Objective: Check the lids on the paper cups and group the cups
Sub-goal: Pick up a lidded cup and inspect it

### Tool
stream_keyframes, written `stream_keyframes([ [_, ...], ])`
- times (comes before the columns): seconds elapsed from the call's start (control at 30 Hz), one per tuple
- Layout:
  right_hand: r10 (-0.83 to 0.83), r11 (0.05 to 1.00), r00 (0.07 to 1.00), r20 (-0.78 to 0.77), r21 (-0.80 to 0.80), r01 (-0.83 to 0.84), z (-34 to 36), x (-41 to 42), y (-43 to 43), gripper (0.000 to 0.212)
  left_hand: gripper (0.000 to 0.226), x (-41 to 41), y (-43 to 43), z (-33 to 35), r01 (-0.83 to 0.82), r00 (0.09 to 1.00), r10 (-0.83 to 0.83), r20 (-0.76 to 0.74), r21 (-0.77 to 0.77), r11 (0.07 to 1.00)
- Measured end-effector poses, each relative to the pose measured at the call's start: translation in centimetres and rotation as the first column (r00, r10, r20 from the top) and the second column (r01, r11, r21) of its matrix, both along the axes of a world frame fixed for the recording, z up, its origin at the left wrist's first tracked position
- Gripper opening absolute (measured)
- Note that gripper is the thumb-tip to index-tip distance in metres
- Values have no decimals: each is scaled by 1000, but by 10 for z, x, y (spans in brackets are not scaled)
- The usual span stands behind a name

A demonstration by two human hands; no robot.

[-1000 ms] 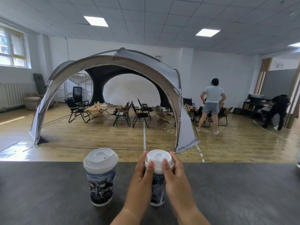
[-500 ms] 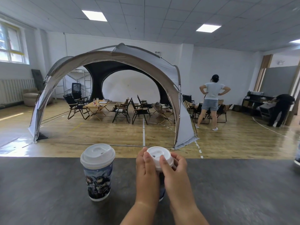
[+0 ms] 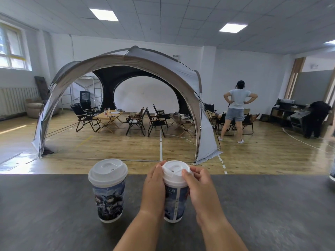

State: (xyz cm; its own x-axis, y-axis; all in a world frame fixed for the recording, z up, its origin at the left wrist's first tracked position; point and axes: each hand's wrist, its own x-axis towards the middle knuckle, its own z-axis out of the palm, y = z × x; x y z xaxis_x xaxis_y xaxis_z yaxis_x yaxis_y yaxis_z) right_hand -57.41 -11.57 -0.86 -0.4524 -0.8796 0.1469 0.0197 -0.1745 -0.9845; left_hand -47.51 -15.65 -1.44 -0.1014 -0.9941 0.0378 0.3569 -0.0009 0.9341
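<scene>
L hand [image 3: 154,187], R hand [image 3: 201,187] on cup [image 3: 175,202]

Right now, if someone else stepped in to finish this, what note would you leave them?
Left hand grips the held cup by its side.
Right hand pinches its lid, thumb on the rim.
Both cups are on the table; the other cup, lidded, stands apart to the left, untouched.
Done: nothing surely; one lid check is under way.
Left: finish it, check the other lid, group the cups.
</scene>
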Motion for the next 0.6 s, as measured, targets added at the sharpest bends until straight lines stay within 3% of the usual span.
stream_keyframes([
  [0.17, 74, 995, 996, -59, 73, -70, 12, -10, -4, 9, 34, 1, -5, -2, 26, 1000, -25, -14, 44, 999],
  [0.43, 99, 989, 975, -201, 127, -74, 18, -19, -20, 22, 41, -3, -7, -3, 12, 1000, -11, -24, 46, 999],
  [0.6, 17, 999, 941, -337, 37, -4, 9, -12, -15, 32, 34, -11, 0, -4, -95, 995, 95, -32, -16, 995],
])
